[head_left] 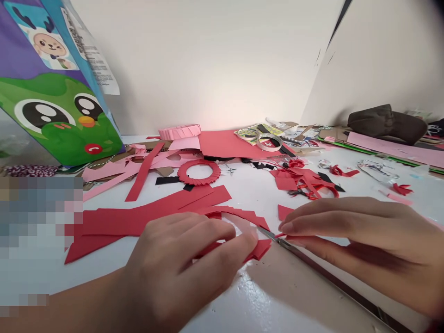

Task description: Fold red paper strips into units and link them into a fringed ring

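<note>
My left hand [180, 263] is closed on a red paper ring piece [243, 217] lying on the white table, its fingers pinching the paper's near edge. My right hand [354, 236] lies to the right with fingers pressed together around a thin metal blade [294, 247] whose tip touches the red paper. The blade's long dark handle runs toward the lower right corner. Long red paper strips [145, 215] lie just behind my left hand.
A finished red fringed ring [199, 172] lies further back, with pink strips [114, 175], a pink fringed ring [179, 132], tape rolls [268, 142] and red scraps [301, 180]. A green and purple cartoon bag [52, 92] stands at left. A dark pouch [385, 122] sits far right.
</note>
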The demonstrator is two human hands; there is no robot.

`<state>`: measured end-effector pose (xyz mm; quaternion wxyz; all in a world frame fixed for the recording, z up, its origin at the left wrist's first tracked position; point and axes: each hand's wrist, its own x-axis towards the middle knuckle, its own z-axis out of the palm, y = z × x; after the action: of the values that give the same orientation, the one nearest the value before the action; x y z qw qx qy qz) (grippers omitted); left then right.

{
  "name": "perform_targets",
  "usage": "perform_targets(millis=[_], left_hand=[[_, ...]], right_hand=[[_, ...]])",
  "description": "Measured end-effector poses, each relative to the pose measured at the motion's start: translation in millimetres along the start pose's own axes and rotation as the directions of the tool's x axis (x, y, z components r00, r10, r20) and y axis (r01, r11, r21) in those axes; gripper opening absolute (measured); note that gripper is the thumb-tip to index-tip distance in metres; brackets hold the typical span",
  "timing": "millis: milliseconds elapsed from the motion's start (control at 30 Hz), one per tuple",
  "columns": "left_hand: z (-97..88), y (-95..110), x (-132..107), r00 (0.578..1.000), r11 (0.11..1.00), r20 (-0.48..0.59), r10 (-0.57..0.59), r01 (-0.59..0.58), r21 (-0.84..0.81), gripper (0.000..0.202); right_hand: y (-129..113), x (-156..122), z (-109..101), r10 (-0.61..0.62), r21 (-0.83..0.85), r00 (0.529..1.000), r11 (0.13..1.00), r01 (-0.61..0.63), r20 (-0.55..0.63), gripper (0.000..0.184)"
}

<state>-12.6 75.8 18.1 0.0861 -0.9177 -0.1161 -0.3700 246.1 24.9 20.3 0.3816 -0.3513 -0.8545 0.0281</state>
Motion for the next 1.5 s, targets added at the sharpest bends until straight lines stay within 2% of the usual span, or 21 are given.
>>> perform_targets(millis=[200,267,400,500,667,933,1033,1200,1300,1500], left_hand=[[-2.1,4.0,-2.3,1.000,1.000,0.010,-0.003,0.004,-0.029,0.020],[-0.7,3.0,-6.1,1.000,0.999,0.014,-0.024,0.024,-0.038,0.018],[2.7,2.2,-9.4,0.999,0.995,0.019,-0.032,0.034,-0.091,0.018],[2.6,3.9,-8.5,1.000,0.991,0.016,-0.013,0.015,-0.130,0.013],[1.7,5.1,-3.9,1.000,0.993,0.005,-0.019,0.019,-0.114,0.024],[5.8,4.9,-8.3,1.000,0.994,0.014,-0.017,0.018,-0.104,0.025],[5.5,5.8,-9.9,0.999,0.994,0.005,-0.035,0.036,-0.105,0.023],[3.5,7.1,-5.0,0.997,0.994,-0.056,-0.052,0.047,-0.101,0.021],[3.3,7.2,-1.9,0.997,0.996,-0.069,-0.022,0.015,-0.090,0.025],[3.9,8.8,-2.8,0.994,0.996,-0.102,-0.047,0.038,-0.086,0.022]], right_hand=[[-6.0,-10.6,8.1,0.053,-0.156,0.997,0.986,-0.060,-0.054,0.013],[-9.3,-11.6,8.6,0.040,-0.176,0.999,0.983,-0.045,-0.033,0.011],[-12.6,-10.2,6.9,-0.031,-0.187,0.998,0.981,0.041,0.061,0.019],[-12.5,-8.4,6.3,-0.024,-0.209,0.998,0.977,0.036,0.060,0.026],[-11.4,-5.9,7.0,-0.050,-0.219,0.995,0.973,0.067,0.082,0.027],[-14.0,-4.3,6.5,0.030,-0.185,0.997,0.983,-0.015,0.077,0.035],[-13.3,-4.6,7.1,0.024,-0.197,0.998,0.980,-0.011,0.064,0.031],[-12.1,-8.9,7.6,-0.047,-0.250,0.996,0.966,0.063,0.071,0.026],[-12.0,-10.8,7.9,-0.035,-0.290,0.997,0.955,0.053,0.067,0.027],[-11.7,-8.9,5.4,-0.059,-0.257,0.996,0.963,0.076,0.072,0.029]])
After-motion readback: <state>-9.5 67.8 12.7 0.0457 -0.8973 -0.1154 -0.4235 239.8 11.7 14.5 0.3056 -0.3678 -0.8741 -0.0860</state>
